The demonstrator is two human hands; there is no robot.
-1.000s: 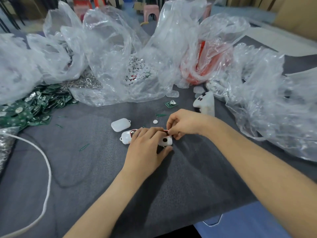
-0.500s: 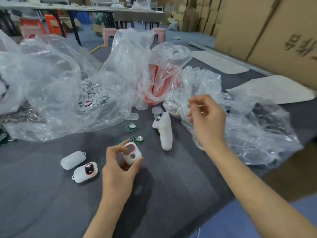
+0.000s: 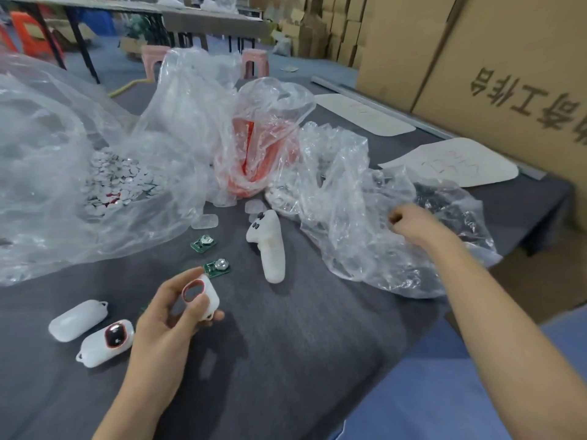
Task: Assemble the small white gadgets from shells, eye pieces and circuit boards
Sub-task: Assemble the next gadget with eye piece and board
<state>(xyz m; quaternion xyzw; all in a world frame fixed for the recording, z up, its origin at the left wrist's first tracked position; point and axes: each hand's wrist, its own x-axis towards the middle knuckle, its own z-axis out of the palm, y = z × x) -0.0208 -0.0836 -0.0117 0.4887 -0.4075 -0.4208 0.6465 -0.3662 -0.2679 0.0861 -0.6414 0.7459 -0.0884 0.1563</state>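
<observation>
The left hand (image 3: 168,315) pinches a white shell (image 3: 205,296) between the thumb and the fingertips. The red-rimmed eye opening is turned up, and I see no piece in it. The grip is only at the edges, so I think the smooth shell may turn or slip down to the worktop (image 3: 301,360) while attention goes to the other side.

The right hand (image 3: 409,222) is well apart, to the right, with curled fingers at the crumpled clear bag (image 3: 349,223). I cannot tell whether it pinches a part. If it pulls the film, the bag may drag, spill small parts, or push the white figure (image 3: 270,246) that lies between the two hands.

Two circuit boards (image 3: 217,267) lie just beyond the left fingertips, where a careless sweep could knock them. An assembled gadget (image 3: 106,342) and a plain white case (image 3: 77,319) lie to the left of the left hand.
</observation>
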